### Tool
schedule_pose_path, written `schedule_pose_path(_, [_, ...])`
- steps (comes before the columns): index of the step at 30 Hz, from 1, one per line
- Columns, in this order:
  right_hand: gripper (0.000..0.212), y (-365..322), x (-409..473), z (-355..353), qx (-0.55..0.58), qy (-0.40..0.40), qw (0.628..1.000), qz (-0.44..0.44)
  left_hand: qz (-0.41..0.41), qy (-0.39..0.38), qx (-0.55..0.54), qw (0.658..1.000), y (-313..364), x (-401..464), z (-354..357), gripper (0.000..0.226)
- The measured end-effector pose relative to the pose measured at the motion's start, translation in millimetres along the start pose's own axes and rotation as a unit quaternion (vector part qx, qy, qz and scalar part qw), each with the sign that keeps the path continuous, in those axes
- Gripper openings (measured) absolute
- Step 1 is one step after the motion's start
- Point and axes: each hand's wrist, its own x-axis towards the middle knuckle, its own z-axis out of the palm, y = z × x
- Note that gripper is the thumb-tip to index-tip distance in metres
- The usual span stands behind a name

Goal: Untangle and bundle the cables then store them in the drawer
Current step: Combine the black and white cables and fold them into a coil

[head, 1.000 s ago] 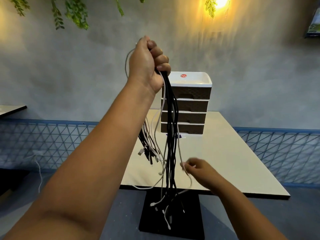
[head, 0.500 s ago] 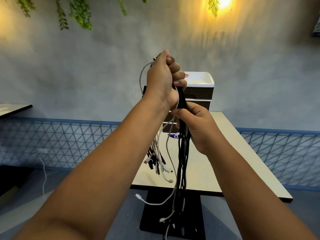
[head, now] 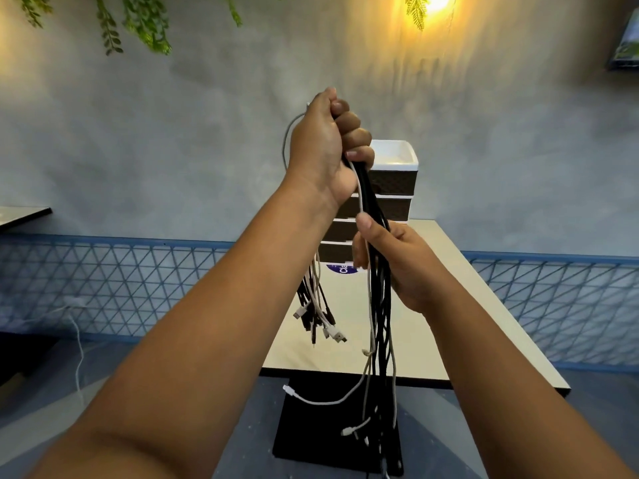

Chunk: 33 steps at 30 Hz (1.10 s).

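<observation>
Progress: early. I see the cables [head: 378, 299] gathered but loose, hanging mid-frame, unbundled; drawer unit [head: 394, 188] behind them at centre, all drawers closed. Left hand [head: 326, 150]: raised, upper centre, fist clenched round the cable tops. Right hand [head: 397, 261]: just below, thumb and fingers curled round the hanging strands.

The cables [head: 378, 305] are held in the centre of the frame, the left hand [head: 328, 150] above the right hand [head: 401, 267]. Behind them, a drawer unit [head: 394, 188] is placed on the table [head: 449, 323]. A fence [head: 121, 288] is seen behind, and plants [head: 145, 25] at upper left.
</observation>
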Motion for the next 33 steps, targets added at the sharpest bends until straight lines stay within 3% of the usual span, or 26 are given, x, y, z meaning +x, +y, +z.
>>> schedule_pose_path(4, [0.049, 23, -12, -7, 0.011, -0.041, 0.998, 0.038, 0.011, 0.003, -0.001, 1.000, 6, 4, 2, 0.039])
schedule_pose_path(9, [0.069, 32, -25, -3, -0.007, 0.005, 0.993, 0.118, 0.010, 0.022, -0.007, 1.000, 3, 5, -1, 0.039])
schedule_pose_path(14, [0.094, 65, -31, -8, -0.144, -0.007, 0.965, 0.220, 0.040, 0.024, -0.035, 0.998, 21, 6, -1, 0.040])
schedule_pose_path(18, [0.081, 108, -48, -12, -0.165, -0.034, 0.939, 0.300, 0.070, 0.004, -0.055, 0.996, 41, 7, 0, 0.039])
schedule_pose_path(20, [0.062, 125, -53, -12, -0.186, -0.055, 0.924, 0.329, 0.079, 0.002, -0.047, 0.996, 46, 7, -2, 0.039])
schedule_pose_path(22, [0.034, 132, -49, -19, -0.279, -0.073, 0.908, 0.303, 0.079, 0.009, -0.041, 0.996, 46, 6, -6, 0.039])
schedule_pose_path(24, [0.016, 125, -35, -27, -0.330, -0.008, 0.909, 0.254, 0.077, 0.022, -0.033, 0.996, 42, 5, -10, 0.039])
schedule_pose_path(27, [0.010, 71, -17, -25, -0.197, 0.173, 0.957, 0.122, 0.070, 0.046, -0.002, 0.996, 25, 3, -14, 0.040])
schedule_pose_path(28, [0.013, 47, -12, -22, -0.121, 0.186, 0.972, 0.074, 0.064, 0.052, 0.010, 0.997, 17, 2, -15, 0.040])
schedule_pose_path(30, [0.025, 2, -9, -10, -0.028, 0.112, 0.993, 0.004, 0.051, 0.060, 0.030, 0.996, 1, 0, -17, 0.039])
schedule_pose_path(33, [0.036, -20, -8, 9, -0.050, 0.004, 0.999, 0.016, 0.035, 0.068, 0.040, 0.996, -14, -4, -20, 0.038])
